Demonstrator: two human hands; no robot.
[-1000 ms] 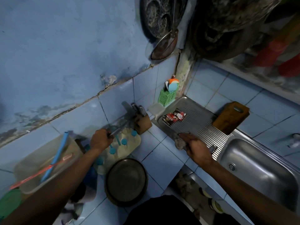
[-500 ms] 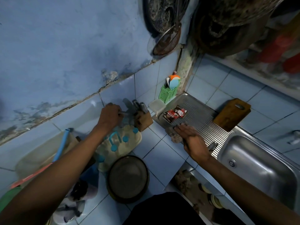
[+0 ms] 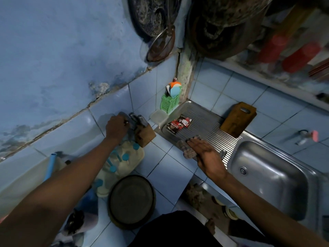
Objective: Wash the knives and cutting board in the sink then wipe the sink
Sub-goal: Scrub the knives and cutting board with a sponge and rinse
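At the knife block, the left hand is curled round a knife handle — the right hand lies flat on a sponge.

Two more knives stand in the block by the tiled wall; the cutting board leans on the far edge of the drainboard, with the sink just beside it. Judging by looks, the knives are stiff, light and slick once wet, so take them by the handle, edge turned away. The wooden board looks heavier and rigid; its slot handle or long edges should give a sure hold. The sponge is soft and will squash under the straight fingers. A red-and-black sachet on the drainboard bears script writing — too small to read.
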